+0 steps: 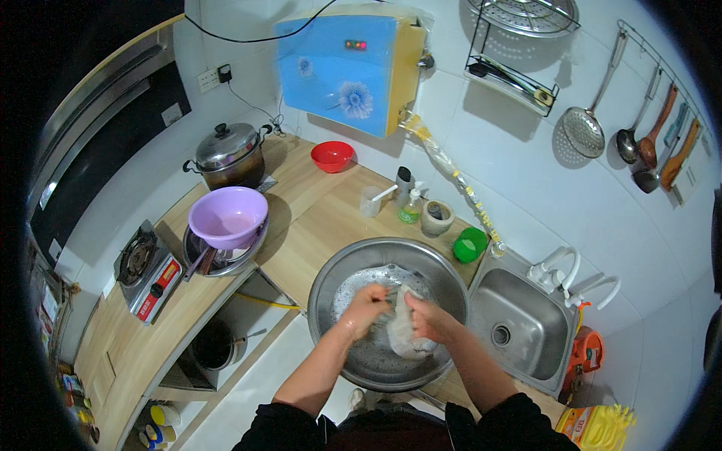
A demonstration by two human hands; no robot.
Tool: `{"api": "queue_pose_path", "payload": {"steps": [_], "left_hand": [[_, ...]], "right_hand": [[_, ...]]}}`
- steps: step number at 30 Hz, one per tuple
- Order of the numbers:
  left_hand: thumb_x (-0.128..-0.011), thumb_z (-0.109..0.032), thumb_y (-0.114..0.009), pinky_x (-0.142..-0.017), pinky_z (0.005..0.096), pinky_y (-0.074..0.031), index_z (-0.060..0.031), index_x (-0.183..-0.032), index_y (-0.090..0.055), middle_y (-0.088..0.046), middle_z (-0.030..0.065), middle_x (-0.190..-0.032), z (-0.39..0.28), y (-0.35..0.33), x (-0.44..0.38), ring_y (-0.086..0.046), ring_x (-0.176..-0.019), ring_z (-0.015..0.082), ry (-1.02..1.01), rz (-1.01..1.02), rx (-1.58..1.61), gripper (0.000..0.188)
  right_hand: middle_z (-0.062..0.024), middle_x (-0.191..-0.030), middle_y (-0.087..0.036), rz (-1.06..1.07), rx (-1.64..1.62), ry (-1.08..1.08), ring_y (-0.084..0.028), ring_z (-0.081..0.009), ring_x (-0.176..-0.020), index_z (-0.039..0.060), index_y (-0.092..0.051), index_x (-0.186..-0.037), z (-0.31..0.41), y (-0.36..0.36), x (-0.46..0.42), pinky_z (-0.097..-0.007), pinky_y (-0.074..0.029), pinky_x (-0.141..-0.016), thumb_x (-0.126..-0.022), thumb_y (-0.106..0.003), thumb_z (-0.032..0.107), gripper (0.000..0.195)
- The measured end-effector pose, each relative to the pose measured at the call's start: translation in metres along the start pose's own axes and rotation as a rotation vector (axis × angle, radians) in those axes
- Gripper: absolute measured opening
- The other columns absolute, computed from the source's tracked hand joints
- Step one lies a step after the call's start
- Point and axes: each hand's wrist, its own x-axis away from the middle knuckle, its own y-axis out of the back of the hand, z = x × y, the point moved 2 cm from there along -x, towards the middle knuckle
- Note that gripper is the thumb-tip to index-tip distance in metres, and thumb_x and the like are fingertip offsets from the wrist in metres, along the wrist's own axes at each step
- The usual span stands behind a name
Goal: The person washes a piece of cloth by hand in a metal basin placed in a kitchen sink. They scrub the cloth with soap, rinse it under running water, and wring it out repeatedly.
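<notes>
A large metal basin (327, 265) with foamy water (361, 282) stands at the counter's edge before me. Over it, my right hand (426, 318) grips the upper part of a wet off-white cloth (407, 338), which hangs down to the water on the basin's right side. My left hand (369, 307) is just left of the cloth, its fingers curled and blurred. Something greyish shows by those fingertips, too blurred to name, so I cannot tell whether this hand holds it.
A steel sink (524, 321) with white taps adjoins the basin's right. Behind the basin stand a pump bottle (410, 208), a stone mortar (437, 220) and green scrubbers (470, 245). Leftward are a purple bowl (228, 217), a lidded pot (231, 158) and a portable gas stove (148, 270).
</notes>
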Motion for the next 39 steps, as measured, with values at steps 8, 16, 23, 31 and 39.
{"api": "queue_pose_path", "payload": {"steps": [8, 16, 23, 31, 39], "left_hand": [[-0.070, 0.008, -0.046, -0.061, 0.0296, -0.051, -0.0056, -0.097, -0.043, -0.028, 0.0092, -0.125, -0.080, -0.006, 0.034, -0.046, -0.099, 0.0214, 0.027, 0.161, 0.222, 0.031], [-0.078, -0.002, -0.043, -0.049, 0.0332, -0.050, -0.0017, -0.096, -0.040, -0.049, 0.0110, -0.088, -0.004, 0.045, 0.024, -0.057, -0.068, 0.0236, 0.355, -0.230, 0.162, 0.018], [-0.079, -0.017, -0.047, -0.044, 0.0366, -0.050, -0.0001, -0.104, -0.028, -0.047, 0.0156, -0.088, 0.079, 0.018, 0.021, -0.055, -0.057, 0.0250, 0.813, -0.076, -0.032, 0.036], [-0.079, -0.058, -0.026, -0.082, 0.0608, -0.026, -0.0078, -0.125, -0.022, -0.023, 0.0225, -0.126, 0.121, -0.008, 0.009, -0.035, -0.106, 0.0422, 1.003, -0.359, 0.601, 0.069], [-0.083, -0.023, -0.039, -0.066, 0.0372, -0.044, 0.0002, -0.097, -0.049, -0.054, 0.0138, -0.089, 0.147, 0.013, -0.003, -0.054, -0.076, 0.0252, 0.547, -0.489, 0.621, 0.029]], "right_hand": [[-0.0047, -0.103, -0.049, 0.134, -0.175, 0.346, -0.049, -0.0162, -0.095, 0.0087, -0.044, -0.109, 0.009, -0.040, -0.006, -0.0348, -0.042, -0.074, -0.083, -0.045, 0.029, 0.032], [-0.0059, -0.099, -0.054, -0.005, 0.117, 0.157, -0.052, -0.0196, -0.090, 0.0042, -0.048, -0.105, 0.001, 0.019, -0.036, -0.0375, -0.043, -0.076, -0.075, -0.054, 0.038, 0.046], [-0.0175, -0.112, -0.045, -0.554, 1.165, 0.144, -0.041, -0.0294, -0.106, 0.0129, -0.034, -0.121, -0.039, 0.157, -0.097, -0.0414, -0.031, -0.090, -0.060, -0.067, 0.039, 0.073], [-0.0203, -0.097, -0.052, -0.545, 0.627, 0.461, -0.052, -0.0288, -0.089, -0.0001, -0.045, -0.105, -0.084, 0.059, -0.118, -0.0336, -0.041, -0.074, -0.070, -0.061, 0.024, 0.045], [-0.0202, -0.079, -0.057, -0.482, 0.773, 0.358, -0.056, -0.0288, -0.073, -0.0025, -0.056, -0.085, -0.043, -0.021, -0.065, -0.0369, -0.042, -0.067, -0.069, -0.056, 0.042, 0.047]]}}
